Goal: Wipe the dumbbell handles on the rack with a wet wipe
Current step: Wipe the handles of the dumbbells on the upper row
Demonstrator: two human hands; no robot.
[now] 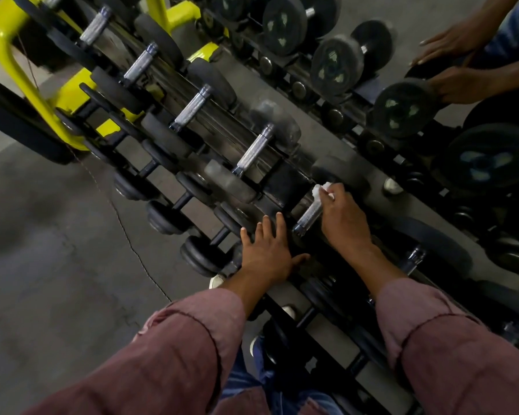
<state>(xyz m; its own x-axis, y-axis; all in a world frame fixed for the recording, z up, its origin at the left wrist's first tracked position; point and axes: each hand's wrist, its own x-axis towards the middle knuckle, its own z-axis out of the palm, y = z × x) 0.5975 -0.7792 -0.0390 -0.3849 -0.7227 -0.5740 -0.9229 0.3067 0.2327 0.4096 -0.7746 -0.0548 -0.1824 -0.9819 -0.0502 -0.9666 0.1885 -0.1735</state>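
Note:
A row of black dumbbells with knurled silver handles lies on the top shelf of the rack [363, 187]. My right hand [342, 218] pinches a white wet wipe [321, 188] against the far end of the nearest silver handle [309, 215]. My left hand [265, 250] lies flat with spread fingers on the black head of that same dumbbell, just left of the handle. Further along the shelf the handle of the neighbouring dumbbell [253, 152] and another handle [192, 107] lie bare.
A mirror behind the rack reflects dumbbells [336, 65] and a pair of hands [462, 82] at top right. Lower shelves hold smaller dumbbells [201, 256]. A yellow machine frame [21, 82] stands at the left above the grey floor [57, 250].

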